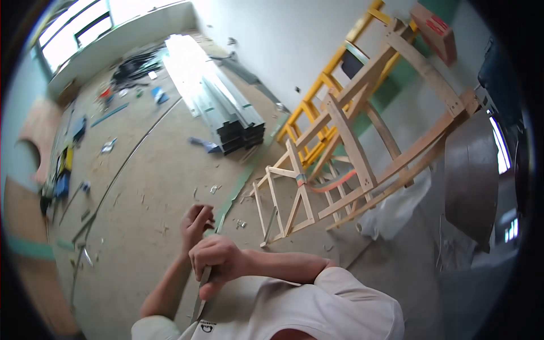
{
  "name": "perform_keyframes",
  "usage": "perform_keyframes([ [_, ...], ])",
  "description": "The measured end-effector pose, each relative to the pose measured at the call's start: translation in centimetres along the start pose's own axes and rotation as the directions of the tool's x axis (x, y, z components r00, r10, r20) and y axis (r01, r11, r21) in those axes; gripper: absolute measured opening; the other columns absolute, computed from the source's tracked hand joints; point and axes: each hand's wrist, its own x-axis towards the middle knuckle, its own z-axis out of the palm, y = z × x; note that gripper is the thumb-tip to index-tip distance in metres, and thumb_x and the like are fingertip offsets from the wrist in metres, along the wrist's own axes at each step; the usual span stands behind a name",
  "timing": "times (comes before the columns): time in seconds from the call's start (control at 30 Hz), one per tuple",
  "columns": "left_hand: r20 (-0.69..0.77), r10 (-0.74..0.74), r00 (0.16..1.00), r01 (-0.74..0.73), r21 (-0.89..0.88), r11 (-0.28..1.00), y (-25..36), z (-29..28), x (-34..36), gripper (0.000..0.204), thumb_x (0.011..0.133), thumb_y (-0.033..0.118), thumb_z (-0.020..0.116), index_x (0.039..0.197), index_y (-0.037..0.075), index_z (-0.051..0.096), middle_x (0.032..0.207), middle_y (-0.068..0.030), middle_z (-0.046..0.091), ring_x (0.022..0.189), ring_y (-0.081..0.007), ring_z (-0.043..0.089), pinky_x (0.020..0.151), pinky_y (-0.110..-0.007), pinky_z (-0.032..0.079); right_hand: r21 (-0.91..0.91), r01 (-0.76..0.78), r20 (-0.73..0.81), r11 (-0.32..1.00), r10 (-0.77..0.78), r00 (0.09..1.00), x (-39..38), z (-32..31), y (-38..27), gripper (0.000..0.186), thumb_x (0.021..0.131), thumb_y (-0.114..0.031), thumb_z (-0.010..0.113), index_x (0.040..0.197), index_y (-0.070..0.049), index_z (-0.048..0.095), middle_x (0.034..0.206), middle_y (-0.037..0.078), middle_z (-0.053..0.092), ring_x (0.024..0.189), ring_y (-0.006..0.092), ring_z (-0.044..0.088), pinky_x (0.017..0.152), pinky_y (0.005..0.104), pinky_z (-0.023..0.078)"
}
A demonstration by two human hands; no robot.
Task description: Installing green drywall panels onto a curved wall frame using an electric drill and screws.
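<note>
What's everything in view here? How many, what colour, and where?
Metal channels: one stack, silvery, upper middle
Tangled pile: one, black, upper left
Wooden frame: one, tan, centre right
Runged frame: one, yellow, behind wooden frame
Box: one, reddish, top right
Curved sheet: one, grey, far right
Plastic sheeting: one, whitish, below wooden frame
Cutout board: one, tan, far left
Window: one row, white, top left
Small items: many, mixed colours, left floor
Thin strip: one, grey, in right hand
Left hand: one, bare, lower centre
Right hand: one, bare, gripping strip

Stacked channels (212, 93) lie ahead on the floor (158, 190); to their right (beside the wall (255, 45)) a ladder (327, 79) stands behind a timber frame (349, 141).
</note>
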Motion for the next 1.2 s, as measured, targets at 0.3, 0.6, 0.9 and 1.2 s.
perform_keyframes([
  [0.3,0.628,-0.385,0.676,-0.558,0.778,0.289,23.1,-6.6,12.2,0.046,0.088,0.028,0.074,0.125,0.002,0.064,0.102,-0.0190,0.071,0.081,-0.0260,0.064,0.074,-0.033,0.051,-0.460,-0.256,-0.473,0.850,0.009,0.881,13.0,-15.5,8.2,0.032,0.065,-0.019,0.097,0.073,-0.009,0.067,0.070,-0.002,0.067,0.055,0.0083,0.050,0.052,0.0240,0.037],
  [0.6,0.550,0.127,0.825,-0.565,0.808,0.168,18.8,-4.5,40.1,0.026,0.088,0.022,0.073,0.099,-0.001,0.069,0.074,-0.0172,0.067,0.059,-0.0328,0.057,0.058,-0.043,0.047,-0.867,-0.480,-0.497,0.133,-0.293,0.817,14.6,-33.2,6.4,0.032,0.077,-0.012,0.083,0.105,-0.007,0.068,0.104,0.006,0.069,0.091,0.0224,0.064,0.080,0.0339,0.051],
  [0.9,0.755,0.051,0.653,-0.738,0.620,0.268,15.4,7.9,66.1,0.030,0.083,0.025,0.076,0.094,-0.003,0.069,0.078,-0.0200,0.069,0.067,-0.0333,0.064,0.063,-0.044,0.050,0.079,-0.789,-0.820,-0.609,-0.490,0.296,0.7,-38.9,-6.2,0.025,0.087,-0.033,0.069,0.093,-0.009,0.066,0.089,0.010,0.071,0.085,0.0307,0.067,0.078,0.0414,0.052],
  [1.2,0.906,-0.135,0.401,-0.905,0.414,0.095,14.7,21.6,76.4,0.031,0.082,0.026,0.076,0.093,-0.003,0.069,0.077,-0.0201,0.068,0.067,-0.0348,0.064,0.063,-0.044,0.050,0.378,-0.721,-0.807,-0.581,-0.588,0.051,2.4,-39.9,-4.7,0.048,0.087,-0.057,0.061,0.082,-0.010,0.065,0.077,0.011,0.070,0.077,0.0347,0.069,0.074,0.0447,0.052],
])
